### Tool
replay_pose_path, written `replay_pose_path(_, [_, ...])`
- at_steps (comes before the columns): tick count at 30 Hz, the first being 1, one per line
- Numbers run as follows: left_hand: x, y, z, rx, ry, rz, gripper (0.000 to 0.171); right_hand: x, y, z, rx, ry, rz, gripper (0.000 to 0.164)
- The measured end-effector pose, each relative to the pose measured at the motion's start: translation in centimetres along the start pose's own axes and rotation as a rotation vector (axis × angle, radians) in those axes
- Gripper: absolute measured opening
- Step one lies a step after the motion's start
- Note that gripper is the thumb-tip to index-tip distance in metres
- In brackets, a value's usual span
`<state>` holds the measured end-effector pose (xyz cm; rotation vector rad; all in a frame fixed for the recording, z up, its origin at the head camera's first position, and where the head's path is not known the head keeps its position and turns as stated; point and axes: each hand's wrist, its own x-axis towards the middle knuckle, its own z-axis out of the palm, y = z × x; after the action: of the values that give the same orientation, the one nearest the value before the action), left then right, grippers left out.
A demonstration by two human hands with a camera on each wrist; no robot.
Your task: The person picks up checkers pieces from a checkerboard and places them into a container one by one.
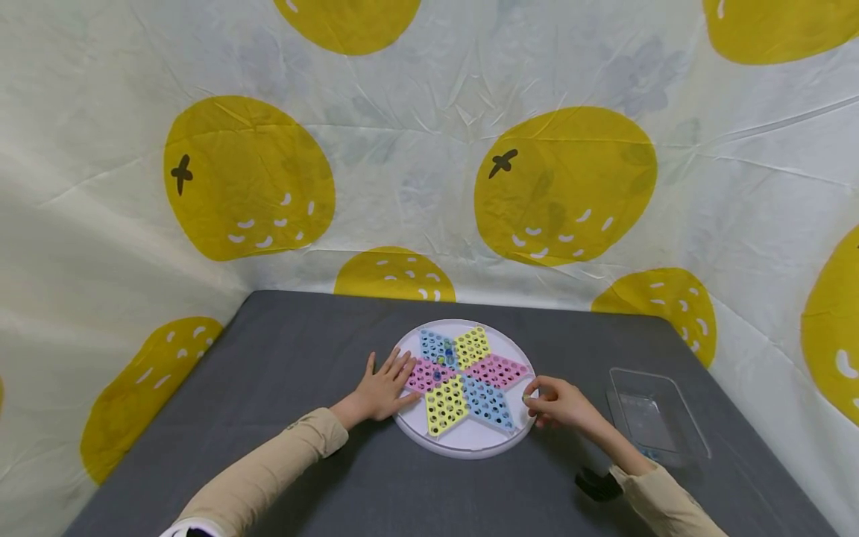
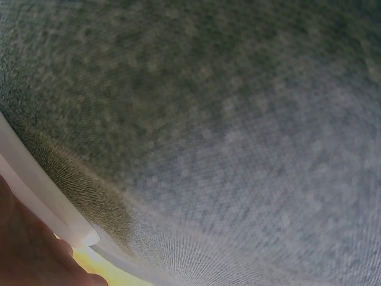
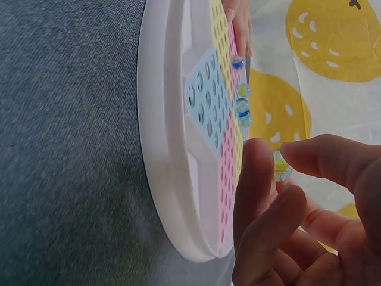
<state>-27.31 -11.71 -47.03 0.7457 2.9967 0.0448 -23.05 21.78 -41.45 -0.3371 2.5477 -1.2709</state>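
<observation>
A round white Chinese checkers board (image 1: 458,447) with a pink, yellow and blue star of holes lies on the dark table. My left hand (image 1: 384,388) rests on its left rim, fingers spread and straight. At the right rim, my right hand (image 1: 560,405) pinches a clear marble with a yellow-green swirl (image 3: 281,167) between thumb and fingertips, above the board. A few marbles sit in the holes: a blue one (image 1: 438,375) in the left pink section, and others (image 3: 243,107) in a short row in the upper-left blue section.
Right of the board stands a clear plastic box (image 1: 647,410), with some bluish marbles (image 1: 649,453) at its near end. A black object (image 1: 597,485) is by my right wrist. Behind the table hangs a pale cloth (image 1: 416,171) printed with yellow fruit.
</observation>
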Motion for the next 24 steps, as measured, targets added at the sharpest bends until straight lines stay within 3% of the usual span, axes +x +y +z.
replay_pose_path(18, [0.2, -0.4, 0.6, -0.014, 0.001, 0.011, 0.073, -2.5, 1.0, -2.9, 0.011, 0.003, -0.027, 0.034])
replay_pose_path(24, [0.3, -0.6, 0.8, -0.012, 0.003, 0.01, 0.072, -3.2, 1.1, -3.7, 0.014, 0.02, 0.006, 0.035])
